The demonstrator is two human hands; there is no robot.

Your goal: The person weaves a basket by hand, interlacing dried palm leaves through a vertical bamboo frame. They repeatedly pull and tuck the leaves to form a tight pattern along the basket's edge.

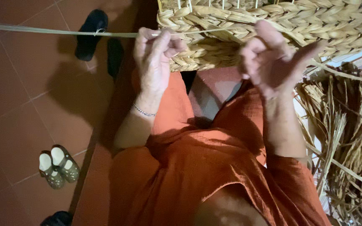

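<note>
Just below the braided straw basket [273,25], cut off at the top edge, my left hand [156,62] pinches a long flat straw strand [55,31] that runs off left over the red tile floor [17,104]. My right hand [273,62], half curled, touches the basket's rim; whether it grips anything I can't tell. Loose dried straw pile [348,138] right of basket, partly cropped.

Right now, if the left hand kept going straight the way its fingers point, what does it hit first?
Most likely the woven straw basket. The left hand pinches a thin strand, fingers aimed up toward the basket's braided edge just ahead. Depth is unclear from the one head view.
</note>
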